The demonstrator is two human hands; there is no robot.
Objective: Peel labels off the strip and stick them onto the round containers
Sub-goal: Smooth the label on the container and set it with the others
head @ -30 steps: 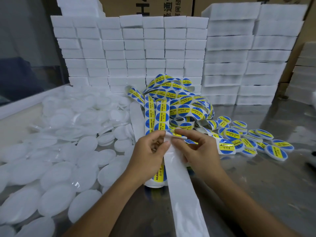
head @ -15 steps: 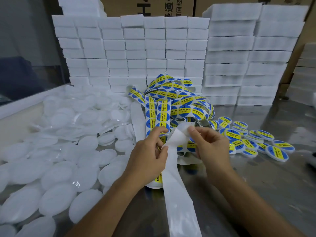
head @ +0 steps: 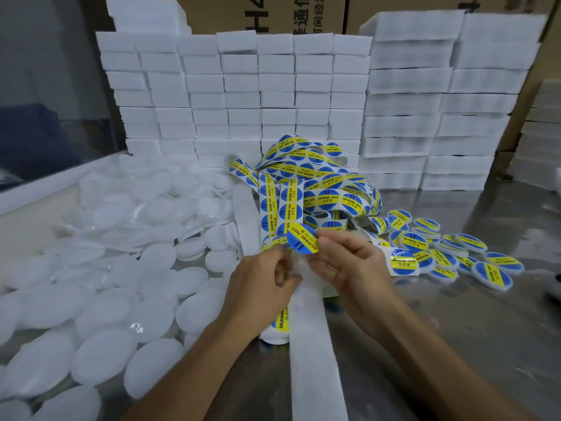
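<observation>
A tangled strip of blue-and-yellow round labels (head: 318,189) lies heaped in the middle of the metal table. Its bare white backing (head: 312,344) runs toward me between my arms. My left hand (head: 261,287) grips the backing strip. My right hand (head: 349,268) pinches one peeled label (head: 302,238) by its edge, lifted just above the backing. A labelled round container (head: 277,326) sits partly hidden under my left wrist. Plain white round containers (head: 100,299) cover the left side. Labelled containers (head: 449,253) lie grouped on the right.
Stacks of white foam blocks (head: 273,95) form a wall behind the label heap, with cardboard boxes (head: 303,13) above them. A white raised table edge (head: 45,186) runs along the left. Bare metal table (head: 470,344) shows at the right front.
My right hand has pulled a label free of the backing and now holds it up; both hands sit slightly closer together than before.
</observation>
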